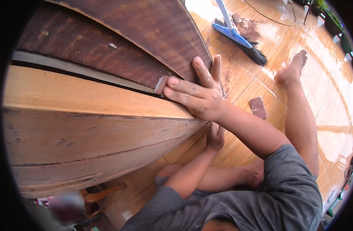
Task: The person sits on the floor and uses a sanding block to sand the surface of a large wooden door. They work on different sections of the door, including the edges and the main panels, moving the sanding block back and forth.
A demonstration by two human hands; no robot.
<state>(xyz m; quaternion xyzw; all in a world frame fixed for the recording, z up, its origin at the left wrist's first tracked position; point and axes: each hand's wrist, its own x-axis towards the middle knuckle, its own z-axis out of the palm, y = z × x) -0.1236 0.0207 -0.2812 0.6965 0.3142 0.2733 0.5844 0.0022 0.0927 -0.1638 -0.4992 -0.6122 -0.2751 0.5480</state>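
Note:
A large wooden piece (pixel 88 134) stretches across the left side. It has a pale, bare front rail (pixel 84 92) and dark brown, worn boards (pixel 145 34) behind. My right hand (pixel 203 94) lies over its near-right end. Two of its fingers press a small folded piece of brown sandpaper (pixel 160 85) at the seam between rail and dark boards, while two others spread upward; the thumb is hidden. Below, my left hand (pixel 215 138) grips the end of the wooden piece near its lower edge, its fingertips partly covered by the right wrist.
A blue broom (pixel 232 35) with black bristles rests on the tiled floor (pixel 315 104), beside reddish-brown dust (pixel 249 29). Another square of sandpaper (pixel 258 107) lies near my right arm. My bare legs stretch across the floor. Potted plants (pixel 332 23) line the far right.

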